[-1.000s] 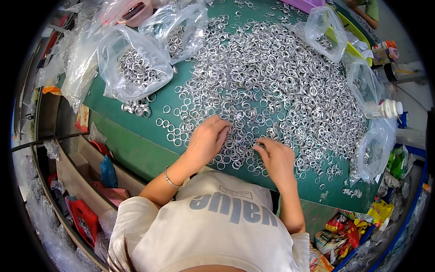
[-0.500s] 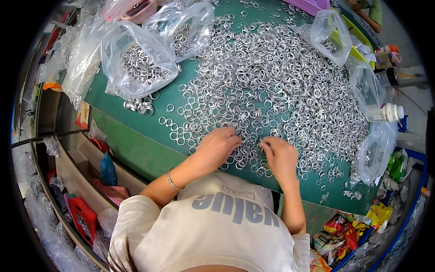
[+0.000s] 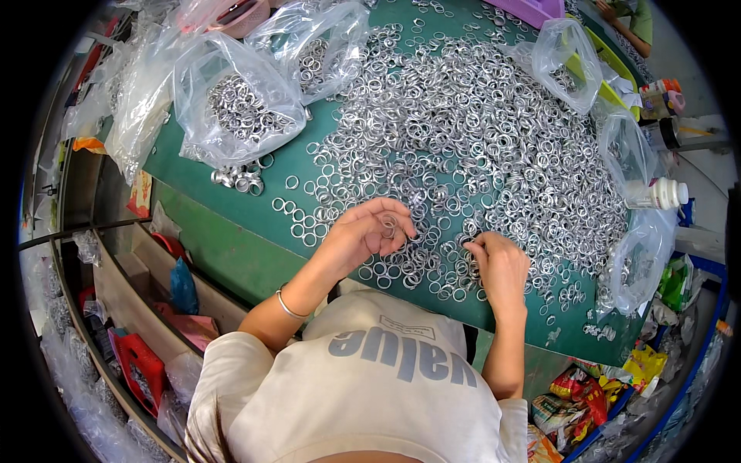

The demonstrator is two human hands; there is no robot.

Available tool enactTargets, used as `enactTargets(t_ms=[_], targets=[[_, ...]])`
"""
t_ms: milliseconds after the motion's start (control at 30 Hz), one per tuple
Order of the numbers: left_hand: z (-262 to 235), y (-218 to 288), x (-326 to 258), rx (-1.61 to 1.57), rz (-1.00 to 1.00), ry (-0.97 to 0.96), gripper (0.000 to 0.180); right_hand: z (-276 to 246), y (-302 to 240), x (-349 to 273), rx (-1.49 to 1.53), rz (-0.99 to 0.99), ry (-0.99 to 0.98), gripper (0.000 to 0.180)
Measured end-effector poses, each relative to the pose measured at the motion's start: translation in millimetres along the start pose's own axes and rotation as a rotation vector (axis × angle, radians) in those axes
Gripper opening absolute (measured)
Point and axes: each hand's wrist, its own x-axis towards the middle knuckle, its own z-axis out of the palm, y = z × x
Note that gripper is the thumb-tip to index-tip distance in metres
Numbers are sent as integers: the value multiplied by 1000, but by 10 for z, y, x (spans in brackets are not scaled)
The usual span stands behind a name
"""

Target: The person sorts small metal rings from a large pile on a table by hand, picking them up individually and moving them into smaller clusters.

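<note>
A broad heap of silvery metal rings (image 3: 478, 116) is spread over the green tabletop (image 3: 262, 208). My left hand (image 3: 363, 235), turned partly palm-up at the near edge of the heap, has its fingers curled around a metal ring (image 3: 390, 225). To its right, my right hand (image 3: 500, 262) reaches down to the rings with thumb and fingertips pinched together; what sits between them is too small to make out. Loose rings (image 3: 382, 272) lie in a thin layer between and below the hands. A few rings (image 3: 297, 220) lie apart on the left.
Clear plastic bags of rings (image 3: 239, 108) stand at the back left. Another clear bag (image 3: 567, 62), a purple bin (image 3: 529, 9) and a white bottle (image 3: 660, 193) line the far right side. An open drawer (image 3: 147, 309) is at the left; another person (image 3: 637, 27) appears at the far right.
My left hand has turned its palm upward and opened its grip slightly, showing a ring in it. My right hand has shifted to the right, away from the left hand.
</note>
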Motion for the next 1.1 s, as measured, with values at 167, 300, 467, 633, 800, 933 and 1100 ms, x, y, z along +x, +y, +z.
enactTargets(t_ms=[167, 300, 467, 633, 800, 933, 1100], targets=[[57, -41, -45, 643, 118, 126, 19, 13, 11, -26, -34, -23, 22, 17], [124, -134, -140, 1353, 249, 17, 18, 44, 55, -5, -3, -25, 36, 12], [86, -181, -109, 1590, 344, -120, 22, -79, 50, -17, 317, 200, -12, 11], [127, -104, -48, 1016, 222, 17, 42, 83, -6, -27, 30, -12, -34, 17], [15, -72, -48, 514, 112, 50, 51, 11, -8, -33, 7, 74, -76, 17], [27, -29, -78, 767, 138, 92, 51, 49, -13, -63, -70, 62, -72, 21], [38, -23, -79, 803, 123, 160, 46, 65, -84, -46, -154, 59, -115, 20]])
